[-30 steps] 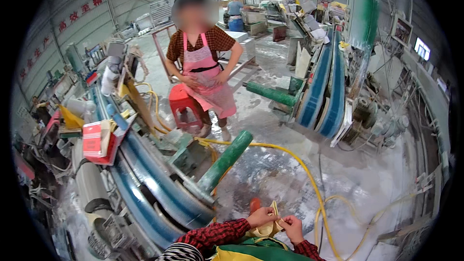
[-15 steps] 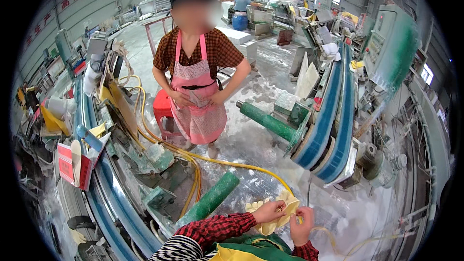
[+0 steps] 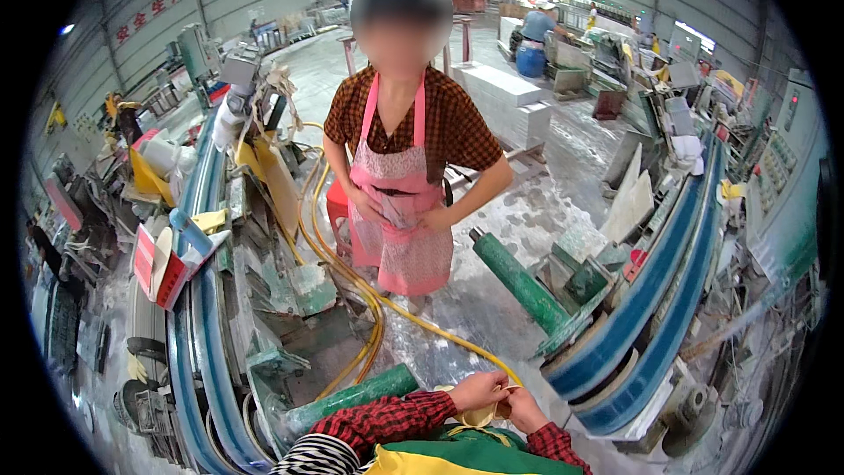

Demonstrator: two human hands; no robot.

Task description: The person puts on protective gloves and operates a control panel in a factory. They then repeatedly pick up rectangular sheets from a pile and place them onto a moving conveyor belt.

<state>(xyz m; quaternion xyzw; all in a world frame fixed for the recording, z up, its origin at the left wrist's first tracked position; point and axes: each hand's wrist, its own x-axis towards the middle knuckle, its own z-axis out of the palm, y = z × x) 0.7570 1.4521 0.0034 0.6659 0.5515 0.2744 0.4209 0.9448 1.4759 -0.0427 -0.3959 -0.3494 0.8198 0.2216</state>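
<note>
Low in front of me, both hands meet over a pale cream rubber glove [image 3: 479,416], which is largely hidden behind them. My left hand [image 3: 477,390] is closed, its fingertips pinching the glove. Right beside it, my right hand [image 3: 526,411] is closed too, with its fingertips at the glove's edge, touching or nearly touching the left ones. Red-and-black checked sleeves cover my forearms. Beneath them is a green and yellow apron [image 3: 466,456].
A person in a pink apron [image 3: 400,246] stands ahead. Blue belt machines run along the left [image 3: 207,325] and right [image 3: 651,334]. Green cylinders [image 3: 519,281] jut inward. A yellow hose [image 3: 422,321] crosses the wet floor. Another person [image 3: 538,25] works far back near a blue barrel [image 3: 531,59].
My hands have drawn together and slightly down and left, so less of the glove shows. My view has tilted up and left. The facing person keeps both hands at the waist.
</note>
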